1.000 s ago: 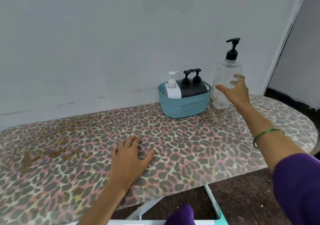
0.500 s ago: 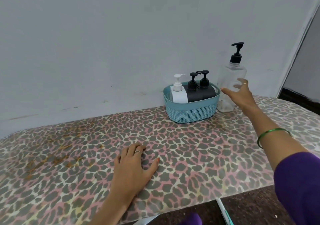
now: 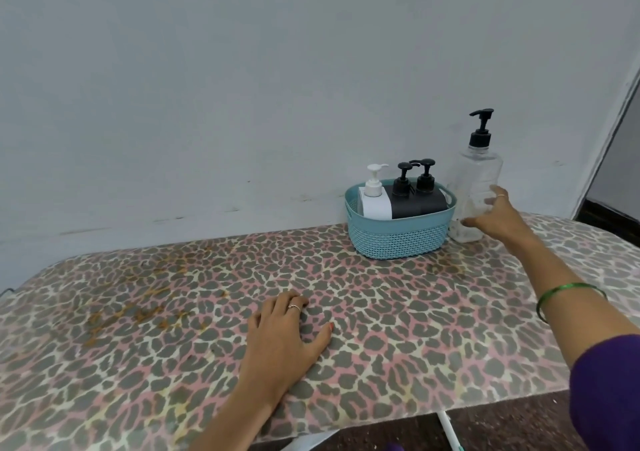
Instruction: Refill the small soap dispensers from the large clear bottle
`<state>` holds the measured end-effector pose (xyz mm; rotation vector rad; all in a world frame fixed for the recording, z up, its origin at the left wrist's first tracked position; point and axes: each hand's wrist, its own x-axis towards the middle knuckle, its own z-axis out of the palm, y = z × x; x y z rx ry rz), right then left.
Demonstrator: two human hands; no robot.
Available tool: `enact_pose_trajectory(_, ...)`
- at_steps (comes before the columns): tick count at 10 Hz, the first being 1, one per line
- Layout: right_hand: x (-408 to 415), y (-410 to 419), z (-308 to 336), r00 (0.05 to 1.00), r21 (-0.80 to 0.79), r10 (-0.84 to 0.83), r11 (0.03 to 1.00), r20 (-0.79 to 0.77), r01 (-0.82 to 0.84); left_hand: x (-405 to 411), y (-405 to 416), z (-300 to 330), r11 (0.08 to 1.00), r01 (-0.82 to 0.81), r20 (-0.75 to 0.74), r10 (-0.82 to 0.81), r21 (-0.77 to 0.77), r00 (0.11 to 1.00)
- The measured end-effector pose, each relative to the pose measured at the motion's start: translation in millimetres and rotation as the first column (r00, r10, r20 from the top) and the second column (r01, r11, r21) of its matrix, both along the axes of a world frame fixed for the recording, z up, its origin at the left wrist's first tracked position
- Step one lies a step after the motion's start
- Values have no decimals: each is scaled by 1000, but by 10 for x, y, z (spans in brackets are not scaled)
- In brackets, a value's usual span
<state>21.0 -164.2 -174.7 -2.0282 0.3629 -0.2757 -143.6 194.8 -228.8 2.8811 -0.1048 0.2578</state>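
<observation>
The large clear bottle (image 3: 477, 180) with a black pump stands upright at the back right, against the wall. My right hand (image 3: 498, 220) reaches to its lower front, fingers spread and touching its side without closing around it. Left of it a teal basket (image 3: 398, 239) holds a small white dispenser (image 3: 374, 199) and two small dark dispensers (image 3: 407, 197) with black pumps. My left hand (image 3: 284, 339) rests flat on the leopard-print board (image 3: 173, 312), fingers relaxed, holding nothing.
The leopard-print board runs from left to right against a pale wall. Orange stains mark its left part. A dark doorway edge (image 3: 609, 159) stands at the far right. White and teal frame pieces (image 3: 450, 431) show under the board's front edge.
The camera view has shifted, so basket and bottle sit further right and lower. My right hand has come closer to the clear bottle's lower side. My left hand has stayed flat on the board.
</observation>
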Motion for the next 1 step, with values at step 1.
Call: enact_pose_trajectory(1,-204,48,121,980,-27,-183,982,84,186,10,-1,6,1000,13,-1,-13,13,1000)
